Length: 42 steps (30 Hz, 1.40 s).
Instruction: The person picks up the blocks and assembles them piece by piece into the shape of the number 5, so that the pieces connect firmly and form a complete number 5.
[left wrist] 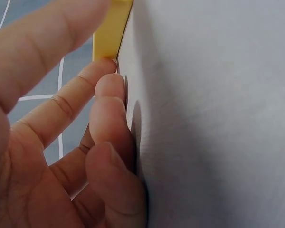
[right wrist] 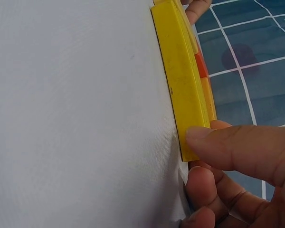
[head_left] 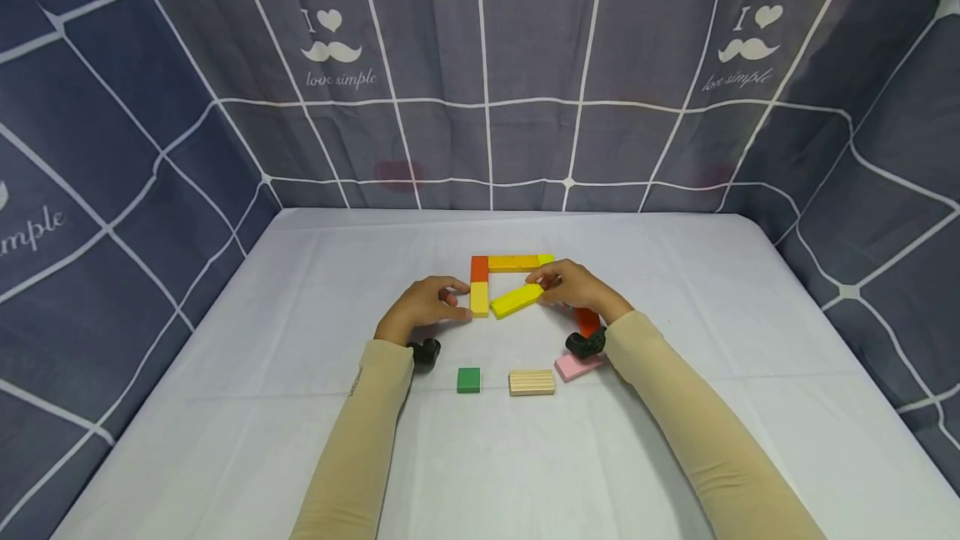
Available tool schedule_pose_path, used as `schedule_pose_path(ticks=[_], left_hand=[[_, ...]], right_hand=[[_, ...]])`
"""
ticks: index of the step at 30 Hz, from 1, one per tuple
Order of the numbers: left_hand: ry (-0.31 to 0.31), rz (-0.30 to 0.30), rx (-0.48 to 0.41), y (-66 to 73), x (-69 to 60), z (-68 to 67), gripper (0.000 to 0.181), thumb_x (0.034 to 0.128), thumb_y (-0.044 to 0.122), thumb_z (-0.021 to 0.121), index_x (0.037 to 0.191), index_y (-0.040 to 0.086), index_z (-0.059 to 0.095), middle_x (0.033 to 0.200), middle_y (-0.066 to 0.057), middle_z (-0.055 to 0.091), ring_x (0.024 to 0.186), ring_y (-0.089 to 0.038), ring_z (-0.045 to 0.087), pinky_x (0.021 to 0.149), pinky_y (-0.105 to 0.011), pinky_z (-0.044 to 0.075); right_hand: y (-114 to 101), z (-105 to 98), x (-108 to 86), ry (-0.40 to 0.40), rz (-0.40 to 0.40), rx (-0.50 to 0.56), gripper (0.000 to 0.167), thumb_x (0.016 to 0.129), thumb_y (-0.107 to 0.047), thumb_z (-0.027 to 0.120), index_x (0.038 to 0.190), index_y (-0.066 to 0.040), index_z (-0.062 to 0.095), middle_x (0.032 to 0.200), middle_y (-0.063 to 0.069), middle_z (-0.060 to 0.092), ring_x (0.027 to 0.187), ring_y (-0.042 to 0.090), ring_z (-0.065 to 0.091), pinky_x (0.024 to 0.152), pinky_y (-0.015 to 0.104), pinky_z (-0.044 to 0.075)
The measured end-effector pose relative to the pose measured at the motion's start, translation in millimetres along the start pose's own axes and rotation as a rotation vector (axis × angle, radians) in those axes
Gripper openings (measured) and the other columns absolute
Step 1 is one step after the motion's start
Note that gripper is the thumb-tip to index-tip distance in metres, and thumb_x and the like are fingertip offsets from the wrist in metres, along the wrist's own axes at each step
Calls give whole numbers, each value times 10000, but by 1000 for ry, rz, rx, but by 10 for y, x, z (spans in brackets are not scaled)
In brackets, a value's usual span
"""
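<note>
My right hand [head_left: 573,286] pinches one end of a long bright-yellow block [head_left: 516,301], the thumb on its near face in the right wrist view. That block lies slanted on the cloth, its far end close to a shorter yellow block [head_left: 479,300]. With thumb and forefinger fairly straight, my left hand [head_left: 427,305] touches the left side of the shorter block [left wrist: 109,35]. Above this block sits an orange-red block [head_left: 479,268]. A long orange-yellow block [head_left: 513,264] runs right from there to a lime-yellow block [head_left: 546,259], partly hidden by the right hand.
Nearer me lie a green square block [head_left: 468,380], a ridged wooden block [head_left: 532,382] and a pink block [head_left: 577,366]. Another orange-red block [head_left: 587,322] is partly covered by the right wrist. A white cloth [head_left: 300,440] covers the table; dark checked curtains [head_left: 420,140] surround it.
</note>
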<state>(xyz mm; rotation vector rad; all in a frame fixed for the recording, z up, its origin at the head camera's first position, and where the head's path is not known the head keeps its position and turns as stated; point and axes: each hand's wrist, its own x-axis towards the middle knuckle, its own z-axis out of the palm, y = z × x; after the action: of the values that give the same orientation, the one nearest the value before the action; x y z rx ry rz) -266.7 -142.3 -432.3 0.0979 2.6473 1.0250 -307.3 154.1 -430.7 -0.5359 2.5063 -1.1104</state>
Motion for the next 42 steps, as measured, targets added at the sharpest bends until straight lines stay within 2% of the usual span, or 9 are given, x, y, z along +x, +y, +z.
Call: schedule_pose_path(ticks=[8,25,35,38,42], left_hand=[[-2,-7,-13,11,-27,-6,530,912,289,891,1402,173,728,1132,-76,687,1053,-274,578,935,-407,499],[-5,10,0,-6,-16,-11,531,920,297,886,1410,168,725,1142,-78,695,1062,-278,581,967,-427,497],[0,-9,-6,11,-23,-7,541,916,293,889,1418,179,722,1147,-81,691,1068,-281,578,966,-425,502],[0,-14,-4,7,-23,-7,542,917,294,888,1420,180,720,1146,-80,690,1066,-279,578,962,-425,504],[0,-13,-7,9,-24,-3,543,917,297,888,1420,180,721,1152,-80,694,1071,-279,579,968,-427,506]], right_hand=[[-3,9,33,-4,-16,-27,370,966,28,759,1334,0,733,1164,161,676,1027,268,562,870,315,479],[-19,25,48,0,7,-17,378,972,19,757,1347,-19,730,1173,175,673,1010,272,571,837,307,483],[-11,14,38,2,12,-27,359,962,8,771,1318,-21,738,1155,160,673,1033,283,569,900,352,481],[-1,13,33,1,17,-20,364,955,2,780,1317,-21,740,1130,143,668,1011,264,557,875,329,471],[10,22,13,-5,35,3,371,953,-16,792,1320,-25,740,1105,124,648,934,234,542,761,290,472]])
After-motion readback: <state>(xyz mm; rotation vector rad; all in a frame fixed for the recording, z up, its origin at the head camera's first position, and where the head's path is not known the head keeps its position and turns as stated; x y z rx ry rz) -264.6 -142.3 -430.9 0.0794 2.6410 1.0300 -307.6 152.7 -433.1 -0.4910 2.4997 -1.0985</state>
